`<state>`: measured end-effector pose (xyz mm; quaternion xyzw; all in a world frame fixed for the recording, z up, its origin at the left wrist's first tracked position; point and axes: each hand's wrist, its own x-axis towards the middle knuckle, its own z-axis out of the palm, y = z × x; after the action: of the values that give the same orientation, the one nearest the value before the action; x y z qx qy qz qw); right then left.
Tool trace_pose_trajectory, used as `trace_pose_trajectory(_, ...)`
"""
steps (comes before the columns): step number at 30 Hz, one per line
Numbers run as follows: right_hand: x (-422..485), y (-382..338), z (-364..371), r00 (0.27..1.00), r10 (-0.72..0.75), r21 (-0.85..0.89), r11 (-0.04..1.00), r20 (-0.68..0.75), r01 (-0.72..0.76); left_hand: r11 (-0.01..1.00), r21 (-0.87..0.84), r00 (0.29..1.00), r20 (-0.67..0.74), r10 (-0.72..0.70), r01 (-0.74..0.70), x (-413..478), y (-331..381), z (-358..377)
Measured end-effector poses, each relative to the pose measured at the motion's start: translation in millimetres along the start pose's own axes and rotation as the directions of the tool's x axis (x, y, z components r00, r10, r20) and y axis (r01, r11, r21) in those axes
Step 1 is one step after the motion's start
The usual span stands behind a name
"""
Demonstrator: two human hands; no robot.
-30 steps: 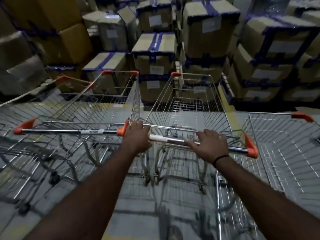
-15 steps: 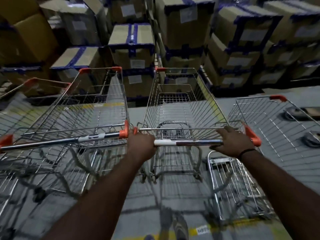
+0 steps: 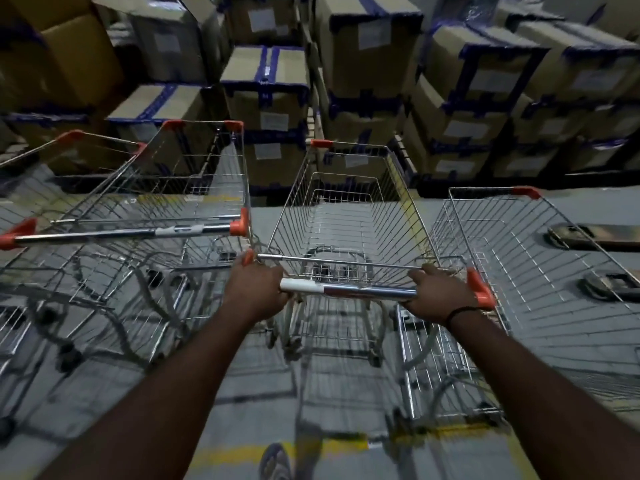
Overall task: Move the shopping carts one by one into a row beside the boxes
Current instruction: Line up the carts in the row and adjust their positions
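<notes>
The cart [image 3: 346, 237] I'm pushing sits mid-frame, nose toward the stacked boxes [image 3: 363, 81] along the top. My left hand [image 3: 256, 292] and right hand [image 3: 440, 294] are both clenched around its handle bar [image 3: 349, 289]. At left, 2 carts [image 3: 156, 188] look already lined up beside the boxes. This one seems nearly in its slot. The cart at right [image 3: 536, 258], standing further back from the boxes, probably goes next.

Grey floor [image 3: 332, 403] with yellow line [image 3: 242, 453]: wire carts [image 3: 346, 216] side by side, stacked boxes [image 3: 367, 64] behind.
</notes>
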<state>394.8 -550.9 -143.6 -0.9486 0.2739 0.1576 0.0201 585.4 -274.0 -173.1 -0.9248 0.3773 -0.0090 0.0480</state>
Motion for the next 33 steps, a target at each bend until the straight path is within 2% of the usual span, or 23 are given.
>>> trace_pose_trajectory(6,-42.8,6.5,12.2,0.996,-0.087,0.003,0.996,-0.001,0.087,0.988,0.001,0.985,0.074,-0.154,0.155,-50.3,16.7,9.1)
trace_pose_trajectory(10,-76.8,9.3,22.4,0.99,-0.138,0.021,0.99,-0.027,0.139,0.98,0.048,0.976,0.094,-0.198,0.194,-95.5,35.0,-5.9)
trace_pose_trajectory(16,-118.6,17.4,38.0,0.983,-0.181,0.016,0.983,-0.037,0.182,0.966,0.042,0.943,0.208,-0.259,0.256,-142.0,46.9,-8.4)
trace_pose_trajectory(27,-177.0,21.5,60.7,0.992,-0.128,0.039,0.991,-0.019,0.128,0.978,0.005,0.951,0.233,-0.203,0.207,-198.9,66.3,-21.1)
trace_pose_trajectory(33,-208.8,19.7,68.8,0.995,-0.1,-0.007,0.995,0.014,0.1,0.991,-0.008,0.975,0.184,-0.128,0.132,-230.8,75.9,-22.9)
